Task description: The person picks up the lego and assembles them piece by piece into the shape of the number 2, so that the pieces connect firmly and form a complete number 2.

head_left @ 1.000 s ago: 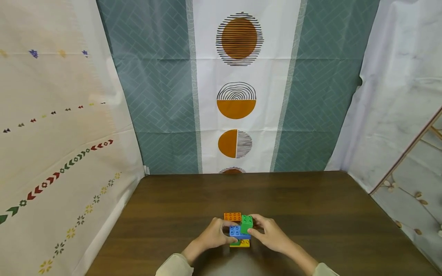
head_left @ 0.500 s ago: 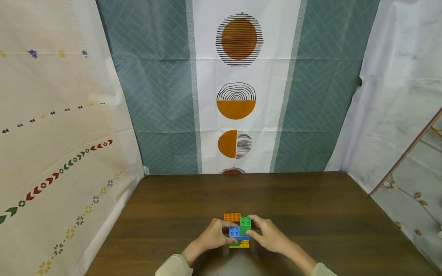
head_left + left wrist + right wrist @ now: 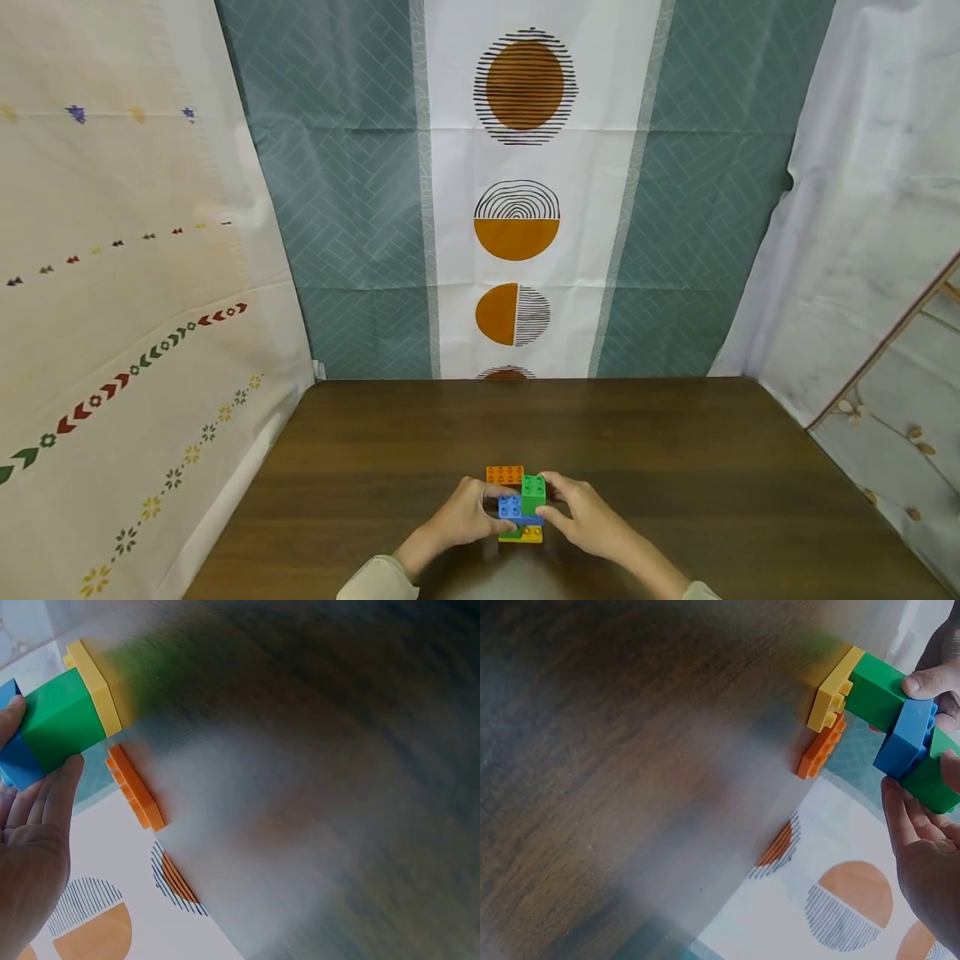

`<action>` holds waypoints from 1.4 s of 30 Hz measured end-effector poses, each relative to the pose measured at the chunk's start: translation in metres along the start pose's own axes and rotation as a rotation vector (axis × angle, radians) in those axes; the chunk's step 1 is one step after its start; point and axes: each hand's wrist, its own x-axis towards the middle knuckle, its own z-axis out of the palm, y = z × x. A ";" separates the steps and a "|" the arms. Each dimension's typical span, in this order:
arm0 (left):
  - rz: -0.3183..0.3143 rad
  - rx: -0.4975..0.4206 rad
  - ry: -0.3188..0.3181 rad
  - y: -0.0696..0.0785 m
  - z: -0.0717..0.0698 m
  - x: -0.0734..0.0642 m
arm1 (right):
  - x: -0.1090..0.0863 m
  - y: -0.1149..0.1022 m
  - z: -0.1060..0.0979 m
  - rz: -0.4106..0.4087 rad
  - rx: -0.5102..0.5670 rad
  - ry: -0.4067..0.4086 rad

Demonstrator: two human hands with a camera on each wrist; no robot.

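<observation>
We've R hand (image 3: 583, 512) fingers pinching top green blk (image 3: 533, 497) over R end of blue blk (image 3: 510, 506), L hand (image 3: 463, 511) pinching lower green blk (image 3: 874, 691) under its L end.

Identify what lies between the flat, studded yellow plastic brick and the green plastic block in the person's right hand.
A lower green plastic block, then a rectangular blue plastic brick on top of it; the right wrist view shows both.

A dark brown table (image 3: 645, 450) with wood grain, its surface softly shining, on it a thin orange brick (image 3: 505, 475) with studs upward, a yellow brick (image 3: 531, 536) on the nearer side.
</observation>
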 end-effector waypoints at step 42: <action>-0.018 -0.088 0.008 -0.001 0.003 -0.002 | -0.005 -0.001 -0.001 -0.028 -0.144 0.029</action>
